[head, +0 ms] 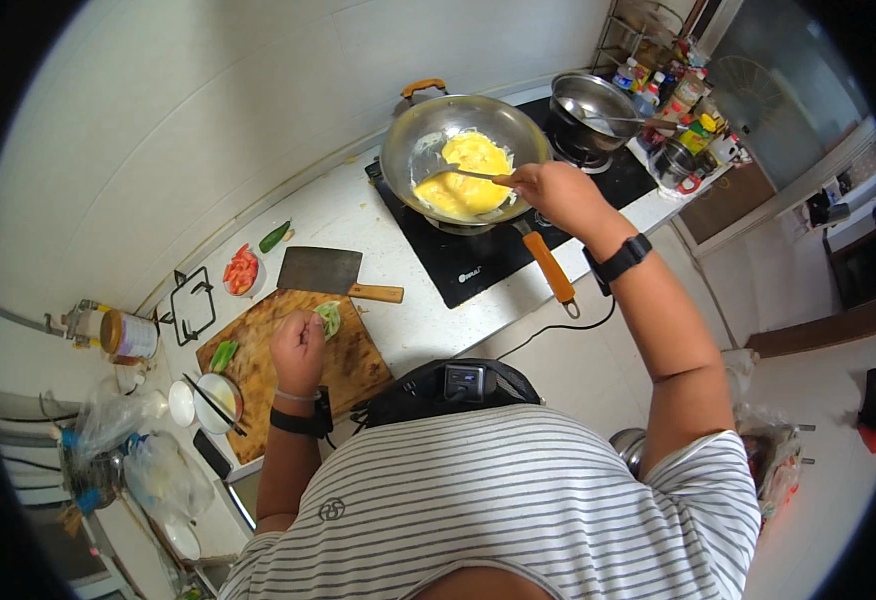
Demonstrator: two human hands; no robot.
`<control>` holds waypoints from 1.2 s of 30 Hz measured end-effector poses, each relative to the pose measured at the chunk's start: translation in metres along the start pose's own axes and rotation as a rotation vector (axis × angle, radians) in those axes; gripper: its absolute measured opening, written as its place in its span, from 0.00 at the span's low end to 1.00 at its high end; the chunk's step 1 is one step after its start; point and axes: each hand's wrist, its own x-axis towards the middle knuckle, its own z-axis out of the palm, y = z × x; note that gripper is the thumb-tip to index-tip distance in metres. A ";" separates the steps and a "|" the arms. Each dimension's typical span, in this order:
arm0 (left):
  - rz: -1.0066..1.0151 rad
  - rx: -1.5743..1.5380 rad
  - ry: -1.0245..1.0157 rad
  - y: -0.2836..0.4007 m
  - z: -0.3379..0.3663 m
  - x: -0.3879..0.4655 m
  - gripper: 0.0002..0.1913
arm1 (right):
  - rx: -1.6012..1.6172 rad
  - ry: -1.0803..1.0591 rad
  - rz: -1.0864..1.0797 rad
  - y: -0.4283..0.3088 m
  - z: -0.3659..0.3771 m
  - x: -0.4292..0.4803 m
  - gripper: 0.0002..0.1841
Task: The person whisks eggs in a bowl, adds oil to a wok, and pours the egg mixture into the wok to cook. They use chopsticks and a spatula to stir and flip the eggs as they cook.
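Note:
My right hand (554, 196) grips the handle of a metal spatula (474, 174), whose blade end rests in yellow beaten egg (468, 176), partly set, inside a steel wok (412, 124). The wok sits on the left burner of a black gas hob (445, 270), with its orange handle (548, 264) towards me. Curled up, my left hand (297, 346) is over the wooden chopping board (355, 352), beside sliced green vegetable (328, 319); nothing shows in it. A cleaver (321, 270) lies at the board's far edge, near a bowl of cut tomato (241, 271) and a green pepper (274, 237).
A second pan (595, 90) with a ladle stands on the right burner. Bottles and jars (682, 112) crowd the counter's right end. At the left are a bowl (218, 403) with black chopsticks (213, 405) across it, a wire rack (192, 306) and a lidded tin (129, 334).

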 end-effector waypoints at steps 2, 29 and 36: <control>0.025 0.005 0.014 0.002 0.002 0.001 0.09 | -0.008 -0.025 -0.028 -0.002 -0.016 -0.012 0.10; 0.088 0.024 -0.026 -0.015 -0.008 0.005 0.08 | -0.215 -0.064 0.062 -0.035 -0.064 -0.054 0.09; 0.063 0.033 -0.005 -0.019 -0.011 -0.002 0.07 | -0.351 0.049 0.070 -0.024 0.009 -0.020 0.12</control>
